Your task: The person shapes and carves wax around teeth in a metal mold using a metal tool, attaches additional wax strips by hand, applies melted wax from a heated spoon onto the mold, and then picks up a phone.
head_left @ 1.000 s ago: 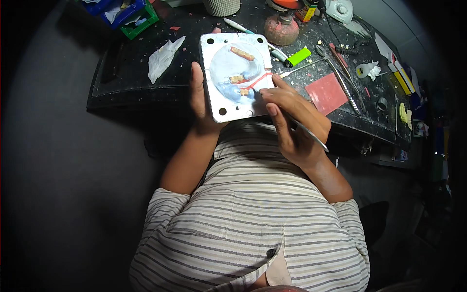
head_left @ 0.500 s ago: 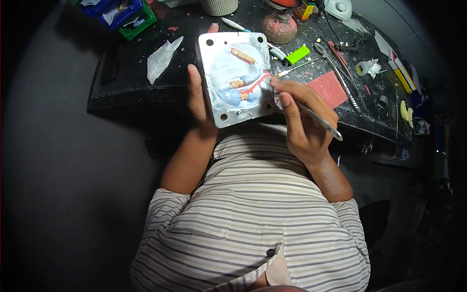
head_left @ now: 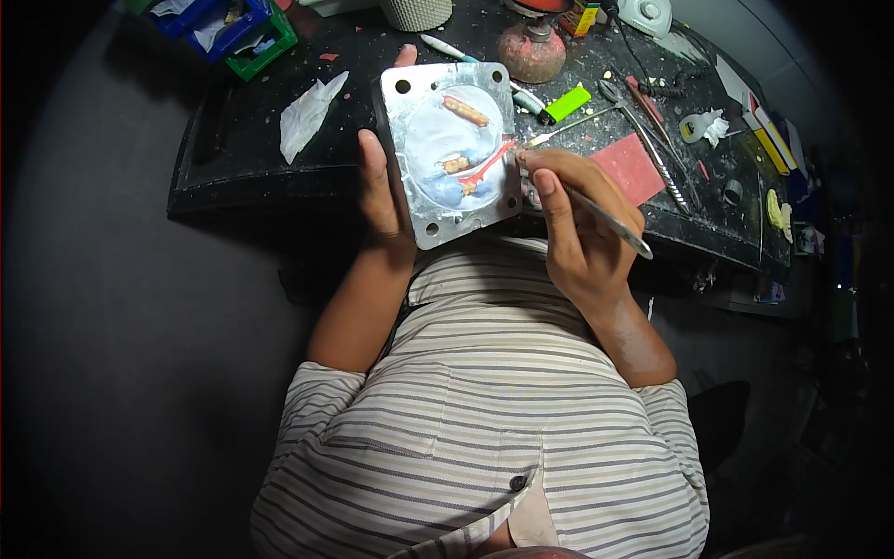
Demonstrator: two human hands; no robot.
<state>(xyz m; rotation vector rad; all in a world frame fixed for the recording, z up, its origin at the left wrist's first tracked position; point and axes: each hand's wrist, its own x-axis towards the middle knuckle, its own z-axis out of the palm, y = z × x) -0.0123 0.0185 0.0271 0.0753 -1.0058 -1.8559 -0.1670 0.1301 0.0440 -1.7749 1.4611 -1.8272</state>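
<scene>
My left hand (head_left: 381, 196) grips a square metal mould (head_left: 412, 226) with corner holes, tilted above the desk edge. Its round middle holds white plaster (head_left: 428, 130) with bluish patches, small cream-and-pink pieces (head_left: 465, 110) and a red strip (head_left: 490, 164) reaching the right rim. My right hand (head_left: 591, 214) is closed around a slim metal instrument (head_left: 615, 226), its fingertips at the mould's right side, beside the red strip. The instrument's working tip is hard to make out behind my fingers. A pink square sheet (head_left: 629, 170) lies on the desk just beyond this hand.
On the black desk (head_left: 242, 177) are crumpled white paper (head_left: 309, 118), blue and green trays (head_left: 265, 49), a pink round burner (head_left: 533, 54), a green lighter (head_left: 565, 104), metal tools (head_left: 656, 156), a white cup (head_left: 417, 13), a small bottle (head_left: 694, 129) and a yellow box (head_left: 768, 138).
Over the last second the mould has tipped and shifted slightly toward me. My right hand has moved right and up from over the plaster to the mould's right rim, with the instrument still in it.
</scene>
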